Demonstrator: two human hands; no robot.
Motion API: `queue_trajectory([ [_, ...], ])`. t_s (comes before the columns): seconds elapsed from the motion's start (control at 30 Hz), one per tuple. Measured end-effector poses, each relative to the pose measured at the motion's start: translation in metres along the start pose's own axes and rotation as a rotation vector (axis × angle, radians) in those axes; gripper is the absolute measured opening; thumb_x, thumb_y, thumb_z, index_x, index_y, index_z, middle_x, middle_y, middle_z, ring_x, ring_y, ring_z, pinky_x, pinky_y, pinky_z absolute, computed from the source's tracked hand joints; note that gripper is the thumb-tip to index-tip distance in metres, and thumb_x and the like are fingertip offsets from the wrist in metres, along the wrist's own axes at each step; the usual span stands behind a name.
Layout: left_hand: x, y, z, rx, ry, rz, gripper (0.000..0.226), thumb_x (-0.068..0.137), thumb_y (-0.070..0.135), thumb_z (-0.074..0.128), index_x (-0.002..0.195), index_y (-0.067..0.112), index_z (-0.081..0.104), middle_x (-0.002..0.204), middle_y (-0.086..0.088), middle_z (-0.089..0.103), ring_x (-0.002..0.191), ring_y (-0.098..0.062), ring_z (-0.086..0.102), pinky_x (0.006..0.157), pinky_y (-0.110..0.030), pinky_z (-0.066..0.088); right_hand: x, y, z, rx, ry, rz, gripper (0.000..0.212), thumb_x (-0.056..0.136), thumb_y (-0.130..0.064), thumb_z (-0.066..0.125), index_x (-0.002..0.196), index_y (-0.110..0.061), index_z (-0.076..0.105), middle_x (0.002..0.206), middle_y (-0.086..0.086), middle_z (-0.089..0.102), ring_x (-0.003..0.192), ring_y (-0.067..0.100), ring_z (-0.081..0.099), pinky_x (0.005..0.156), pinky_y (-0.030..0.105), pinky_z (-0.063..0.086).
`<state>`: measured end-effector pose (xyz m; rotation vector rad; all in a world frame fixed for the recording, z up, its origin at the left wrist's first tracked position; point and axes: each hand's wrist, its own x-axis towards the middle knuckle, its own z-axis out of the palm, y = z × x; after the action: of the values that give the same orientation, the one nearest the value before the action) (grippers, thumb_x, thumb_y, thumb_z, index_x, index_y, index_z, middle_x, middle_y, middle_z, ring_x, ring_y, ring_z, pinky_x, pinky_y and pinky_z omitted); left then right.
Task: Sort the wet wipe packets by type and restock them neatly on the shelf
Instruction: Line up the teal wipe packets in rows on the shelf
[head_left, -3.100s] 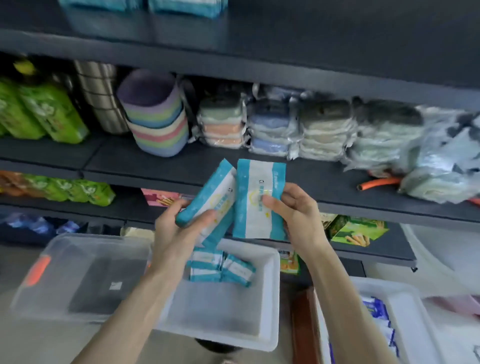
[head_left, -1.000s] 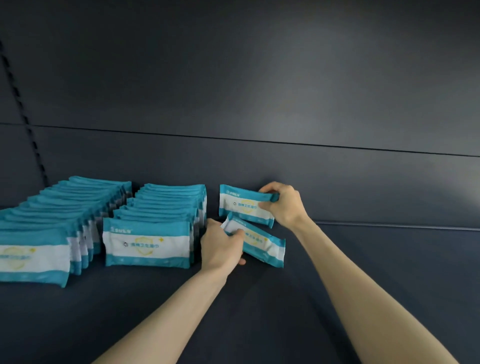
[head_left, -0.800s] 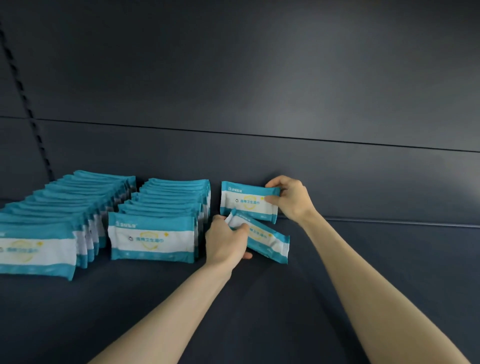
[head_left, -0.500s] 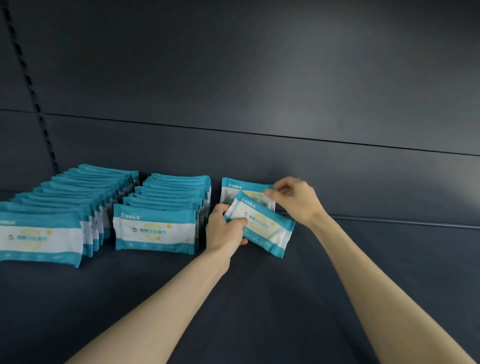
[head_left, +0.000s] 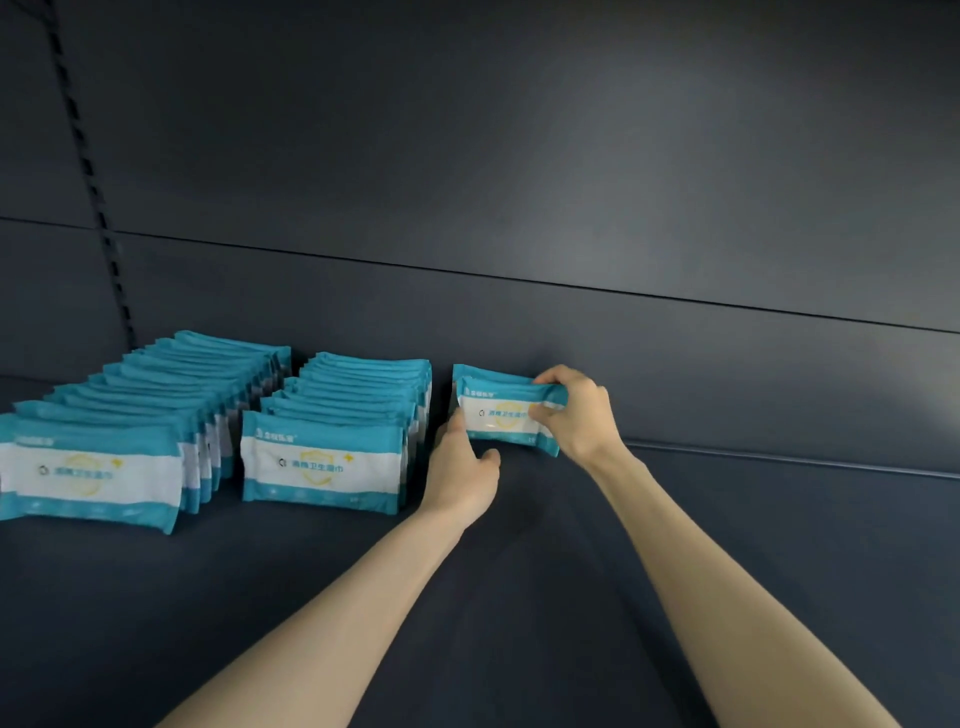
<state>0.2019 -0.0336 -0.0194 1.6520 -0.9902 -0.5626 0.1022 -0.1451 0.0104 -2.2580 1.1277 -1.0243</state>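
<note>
Half a second ago the teal-and-white plastic wet wipe packet (head_left: 501, 415) was tilted in front of its twin. It now stands upright on its long edge, label facing out, flush against the second matching packet (head_left: 478, 373) behind it. Both stand on the dark grey metal shelf (head_left: 519, 597), close to the dark back panel (head_left: 519, 182).

The right hand (head_left: 576, 415) pinches the front packet's right end, with the thumb on the label and the fingers curled over the top edge. The left hand (head_left: 460, 473) has loosened: its fingers touch the packet's left end, and the thumb points free beneath the lower corner.

Just left of this pair, the middle row of identical packets (head_left: 322, 462) stands one behind another. A longer left row of identical packets (head_left: 93, 467) stands beside it, below a slotted upright strip (head_left: 88, 171).
</note>
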Motion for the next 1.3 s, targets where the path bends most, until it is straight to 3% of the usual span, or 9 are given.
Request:
queue_trajectory([
  [0.17, 0.001, 0.002, -0.004, 0.048, -0.042, -0.020, 0.065, 0.097, 0.015, 0.049, 0.152, 0.017, 0.014, 0.158, 0.000, 0.017, 0.143, -0.017, 0.023, 0.111, -0.027, 0.023, 0.000, 0.004, 0.013, -0.154, 0.063, -0.044, 0.033, 0.083, -0.014, 0.070, 0.114, -0.016, 0.060, 0.115, 0.000, 0.036, 0.112, 0.017, 0.039, 0.086, 0.029, 0.043],
  [0.23, 0.003, 0.001, -0.005, 0.093, -0.066, -0.031, 0.062, 0.098, 0.017, 0.048, 0.151, 0.017, 0.017, 0.160, 0.000, 0.002, 0.146, -0.018, 0.012, 0.113, -0.028, 0.019, -0.002, 0.006, 0.016, -0.264, 0.068, -0.063, 0.039, 0.084, -0.019, 0.069, 0.120, -0.020, 0.056, 0.122, 0.002, 0.034, 0.117, 0.018, 0.033, 0.085, 0.035, 0.046],
  [0.33, 0.003, 0.001, -0.005, 0.112, -0.088, -0.029, 0.057, 0.098, 0.018, 0.048, 0.149, 0.020, 0.025, 0.160, -0.001, -0.005, 0.146, -0.019, 0.011, 0.112, -0.029, 0.022, -0.004, 0.006, 0.018, -0.385, 0.082, -0.078, 0.050, 0.083, -0.019, 0.069, 0.129, -0.021, 0.050, 0.134, 0.007, 0.030, 0.124, 0.024, 0.030, 0.096, 0.040, 0.043],
  [0.43, 0.002, 0.000, -0.004, 0.104, -0.070, 0.012, 0.051, 0.095, 0.016, 0.051, 0.144, 0.019, 0.036, 0.159, -0.001, 0.009, 0.143, -0.019, 0.022, 0.108, -0.027, 0.027, -0.010, 0.000, 0.012, -0.399, 0.104, -0.075, 0.054, 0.084, -0.018, 0.069, 0.133, -0.020, 0.047, 0.142, 0.007, 0.027, 0.128, 0.026, 0.028, 0.101, 0.041, 0.041],
  [0.63, -0.019, 0.018, -0.015, 0.189, 0.088, 0.246, 0.031, 0.091, 0.005, 0.055, 0.122, 0.009, 0.055, 0.137, -0.006, 0.042, 0.126, -0.018, 0.043, 0.088, -0.005, 0.022, -0.050, -0.032, -0.024, -0.228, 0.146, -0.084, 0.034, 0.092, -0.017, 0.060, 0.125, -0.014, 0.054, 0.138, 0.002, 0.039, 0.125, 0.020, 0.038, 0.094, 0.033, 0.043],
  [0.8, -0.075, 0.059, -0.052, 0.215, 0.083, 0.573, 0.015, 0.091, 0.011, 0.056, 0.104, 0.012, 0.063, 0.094, 0.005, 0.066, 0.094, -0.015, 0.062, 0.088, -0.031, 0.047, -0.110, -0.066, -0.060, -0.105, 0.234, -0.134, 0.018, 0.093, -0.017, 0.057, 0.109, -0.010, 0.064, 0.111, 0.001, 0.060, 0.094, 0.015, 0.058, 0.085, 0.034, 0.051],
  [0.93, -0.150, 0.057, -0.077, 0.263, 0.081, 0.765, 0.015, 0.091, 0.023, 0.054, 0.097, 0.013, 0.064, 0.084, 0.006, 0.070, 0.080, -0.013, 0.066, 0.079, -0.038, 0.053, -0.184, -0.078, -0.074, -0.106, 0.267, -0.210, 0.013, 0.091, -0.016, 0.059, 0.100, -0.011, 0.066, 0.100, -0.001, 0.064, 0.082, 0.014, 0.062, 0.078, 0.042, 0.053],
  [1.13, -0.269, -0.017, -0.075, 0.397, 0.049, 0.729, 0.017, 0.089, 0.033, 0.049, 0.090, 0.020, 0.061, 0.069, 0.009, 0.068, 0.062, -0.014, 0.066, 0.058, -0.037, 0.053, -0.326, -0.061, -0.059, -0.002, 0.220, -0.219, 0.016, 0.089, -0.021, 0.057, 0.095, -0.010, 0.067, 0.097, -0.002, 0.063, 0.083, 0.010, 0.061, 0.072, 0.033, 0.051],
  [1.3, -0.363, -0.133, -0.047, 0.427, -0.070, 0.369, 0.019, 0.086, 0.037, 0.046, 0.087, 0.024, 0.060, 0.073, 0.010, 0.070, 0.066, -0.013, 0.067, 0.059, -0.035, 0.053, -0.439, -0.004, 0.000, 0.043, -0.006, -0.059, 0.023, 0.088, -0.027, 0.052, 0.092, -0.010, 0.067, 0.095, 0.001, 0.064, 0.075, 0.019, 0.064, 0.065, 0.037, 0.053],
])
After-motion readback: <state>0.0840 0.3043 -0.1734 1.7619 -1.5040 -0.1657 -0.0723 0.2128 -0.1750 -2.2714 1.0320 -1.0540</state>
